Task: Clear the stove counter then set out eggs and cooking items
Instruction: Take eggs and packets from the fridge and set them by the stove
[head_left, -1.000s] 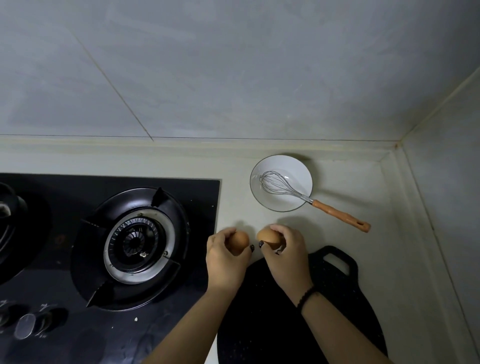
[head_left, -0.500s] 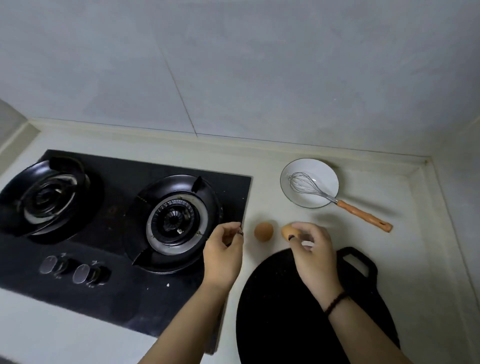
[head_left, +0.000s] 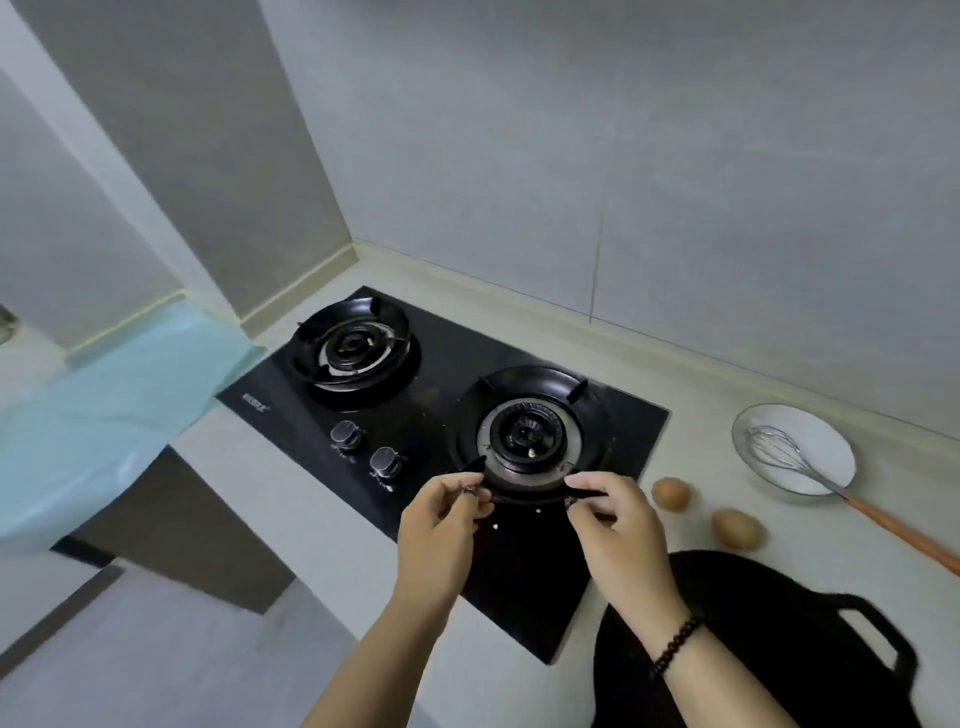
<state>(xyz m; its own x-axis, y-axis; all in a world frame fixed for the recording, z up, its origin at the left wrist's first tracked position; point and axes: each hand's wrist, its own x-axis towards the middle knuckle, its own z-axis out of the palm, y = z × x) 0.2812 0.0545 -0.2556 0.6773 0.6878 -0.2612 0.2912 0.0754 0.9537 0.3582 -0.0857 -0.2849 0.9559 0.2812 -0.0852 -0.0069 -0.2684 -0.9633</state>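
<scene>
While two smooth oval eggs (head_left: 671, 492) lie at three o'clock, left hand (head_left: 441, 525) and right hand (head_left: 621, 525), fingers loosely curled, empty, hover above glossy black stove (head_left: 441, 395)

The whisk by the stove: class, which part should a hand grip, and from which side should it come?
Probably the orange handle of the whisk, from the right: it juts clear past the bowl rim over bare counter, while the wire head lies inside the bowl.
</scene>
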